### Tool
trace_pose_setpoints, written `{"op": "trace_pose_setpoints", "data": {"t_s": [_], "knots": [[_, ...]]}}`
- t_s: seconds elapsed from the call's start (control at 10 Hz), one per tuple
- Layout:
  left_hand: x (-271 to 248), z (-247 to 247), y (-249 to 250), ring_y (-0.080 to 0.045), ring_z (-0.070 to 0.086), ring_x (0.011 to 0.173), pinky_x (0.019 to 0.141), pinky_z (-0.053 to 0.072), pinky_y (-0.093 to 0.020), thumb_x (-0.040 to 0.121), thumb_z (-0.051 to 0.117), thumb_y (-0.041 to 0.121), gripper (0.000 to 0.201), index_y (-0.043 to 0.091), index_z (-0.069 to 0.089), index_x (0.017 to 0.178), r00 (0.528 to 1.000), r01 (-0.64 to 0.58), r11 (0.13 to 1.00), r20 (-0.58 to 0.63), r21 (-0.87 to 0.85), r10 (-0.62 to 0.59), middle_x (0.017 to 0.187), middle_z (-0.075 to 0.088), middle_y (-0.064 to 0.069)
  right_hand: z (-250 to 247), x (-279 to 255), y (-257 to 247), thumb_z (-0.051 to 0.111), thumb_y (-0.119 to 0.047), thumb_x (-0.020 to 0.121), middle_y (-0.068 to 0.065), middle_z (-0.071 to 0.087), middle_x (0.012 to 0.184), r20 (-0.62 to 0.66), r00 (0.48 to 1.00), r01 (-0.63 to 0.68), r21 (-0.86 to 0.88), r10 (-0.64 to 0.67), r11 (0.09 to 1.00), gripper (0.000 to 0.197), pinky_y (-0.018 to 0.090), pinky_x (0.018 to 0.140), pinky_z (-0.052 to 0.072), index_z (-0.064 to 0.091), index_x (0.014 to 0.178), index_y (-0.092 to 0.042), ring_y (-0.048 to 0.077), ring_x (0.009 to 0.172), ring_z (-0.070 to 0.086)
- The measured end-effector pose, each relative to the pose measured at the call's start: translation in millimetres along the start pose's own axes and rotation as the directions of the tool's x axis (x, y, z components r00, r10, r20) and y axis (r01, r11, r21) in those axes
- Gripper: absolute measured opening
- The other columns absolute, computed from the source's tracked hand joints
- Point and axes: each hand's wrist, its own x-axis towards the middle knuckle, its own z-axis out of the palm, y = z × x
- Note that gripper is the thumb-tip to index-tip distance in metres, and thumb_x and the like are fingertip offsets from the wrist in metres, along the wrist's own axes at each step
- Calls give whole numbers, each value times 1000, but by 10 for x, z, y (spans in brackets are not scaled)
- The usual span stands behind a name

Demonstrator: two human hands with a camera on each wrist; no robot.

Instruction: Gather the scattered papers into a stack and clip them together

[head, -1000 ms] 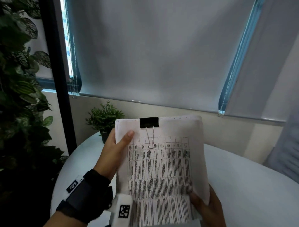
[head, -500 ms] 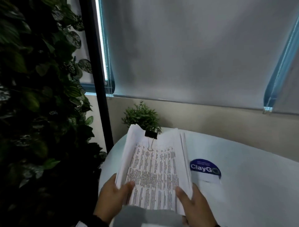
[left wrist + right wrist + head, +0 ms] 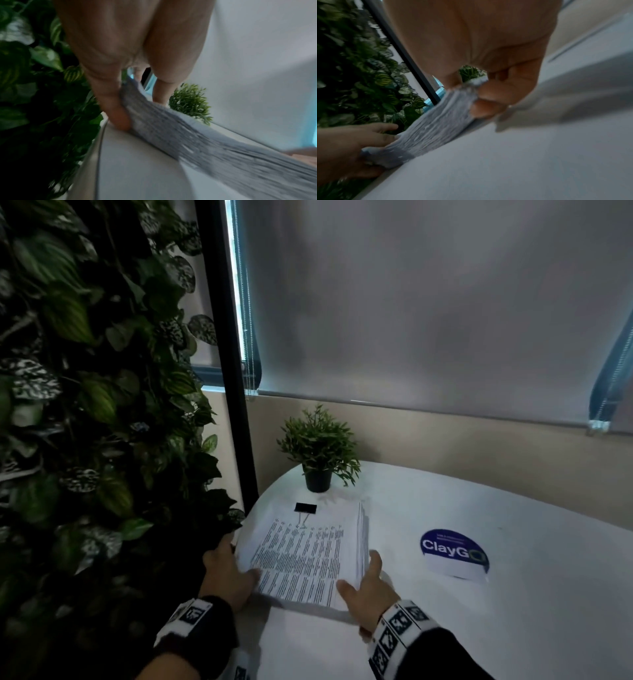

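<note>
Clipped paper stack (image 3: 308, 556), thick, floppy, fanning at its free end, gripped there by left hand (image 3: 227, 573) and right hand (image 3: 368, 590); best supported from beneath.

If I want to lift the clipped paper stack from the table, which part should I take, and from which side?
Probably the far short edge at the black binder clip, coming from above. The paper stack lies flat on the white table and its unclipped near end fans loose; the clip keeps the sheets together there. Take care of the potted plant behind it.

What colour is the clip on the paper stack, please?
Black; the binder clip shows best in the head view.
</note>
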Motion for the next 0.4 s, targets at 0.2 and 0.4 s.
{"op": "trace_pose_setpoints", "data": {"t_s": [0.2, 0.4], "knots": [[-445, 55, 162, -22, 34, 125, 100, 33, -42, 92, 35, 35, 31, 32, 50, 118, 970, -242, 698, 181, 674, 161, 128, 45, 6, -165, -249, -95, 26, -59, 94, 6, 46, 142, 192, 981, 98, -528, 6, 843, 65, 37, 99, 43, 14, 148, -26, 25, 123, 50], [-547, 109, 133, -24, 13, 141, 108, 8, -63, 94, 30, 26, 44, 34, 34, 136, 965, -254, 597, 240, 761, 104, 146, 32, 8, -107, -166, -19, 21, -67, 90, 9, 36, 150, 274, 962, 129, -501, 15, 856, 80, 37, 106, 37, -1, 151, -20, 24, 130, 44]]}}
